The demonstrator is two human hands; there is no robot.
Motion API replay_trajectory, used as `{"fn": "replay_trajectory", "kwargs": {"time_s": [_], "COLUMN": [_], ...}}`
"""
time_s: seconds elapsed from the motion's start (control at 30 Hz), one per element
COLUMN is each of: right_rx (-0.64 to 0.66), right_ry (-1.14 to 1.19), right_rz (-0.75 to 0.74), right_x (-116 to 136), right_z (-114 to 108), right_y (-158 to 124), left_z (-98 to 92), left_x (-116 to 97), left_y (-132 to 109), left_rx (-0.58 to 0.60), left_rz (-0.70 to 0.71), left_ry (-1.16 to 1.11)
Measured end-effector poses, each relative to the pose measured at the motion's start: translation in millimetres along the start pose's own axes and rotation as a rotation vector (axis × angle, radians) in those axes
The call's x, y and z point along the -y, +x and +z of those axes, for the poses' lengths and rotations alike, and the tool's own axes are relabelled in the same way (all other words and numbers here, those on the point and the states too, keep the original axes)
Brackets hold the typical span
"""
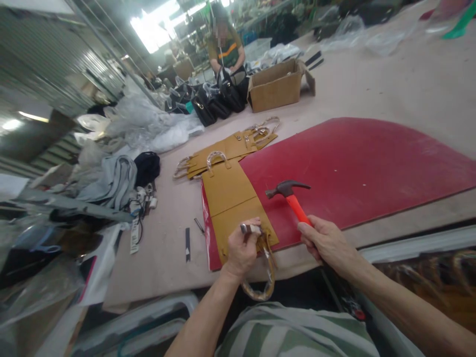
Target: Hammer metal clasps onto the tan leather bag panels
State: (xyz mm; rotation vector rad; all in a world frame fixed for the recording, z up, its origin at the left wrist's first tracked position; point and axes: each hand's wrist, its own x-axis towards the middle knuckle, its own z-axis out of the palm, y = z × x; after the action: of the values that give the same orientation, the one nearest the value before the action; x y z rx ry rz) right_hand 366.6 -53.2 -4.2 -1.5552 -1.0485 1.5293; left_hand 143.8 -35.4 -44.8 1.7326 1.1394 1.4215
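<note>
My right hand is wrapped round the orange handle of a claw hammer; its dark head is raised over the red board. My left hand is closed round a short punch-like tool with a shiny metal end, standing on the near end of a tan bag panel. The tool's lower end is hidden by my fingers. One plastic-wrapped handle hangs from the panel over the table's near edge, and another handle is at its far end.
Beneath the panel lies a red board. More tan bag panels lie behind it. Farther off are a cardboard box, black bags and a seated co-worker. A dark flat strip lies on the left.
</note>
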Motion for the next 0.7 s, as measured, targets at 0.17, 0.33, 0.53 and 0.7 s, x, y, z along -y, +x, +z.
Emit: {"fn": "replay_trajectory", "kwargs": {"time_s": [0.17, 0.33, 0.53, 0.7], "right_rx": [-0.023, -0.026, -0.015, -0.019], "right_ry": [0.013, 0.036, 0.032, 0.029], "right_rz": [0.009, 0.024, 0.027, 0.043], "right_x": [-2.9, -7.1, -13.9, -18.4], "right_z": [-3.6, -3.4, -3.6, -1.8], "right_y": [-3.3, -5.1, -6.8, -6.0], "left_z": [1.5, 0.3, -1.9, -0.6], "left_x": [-7.2, -9.2, -7.9, -4.8], "left_y": [-0.7, -0.6, -0.6, 6.4], "left_rx": [-0.108, -0.090, -0.057, -0.085], "left_rz": [-0.194, -0.222, -0.274, -0.327], "left_ry": [-0.050, -0.065, -0.011, -0.088]}}
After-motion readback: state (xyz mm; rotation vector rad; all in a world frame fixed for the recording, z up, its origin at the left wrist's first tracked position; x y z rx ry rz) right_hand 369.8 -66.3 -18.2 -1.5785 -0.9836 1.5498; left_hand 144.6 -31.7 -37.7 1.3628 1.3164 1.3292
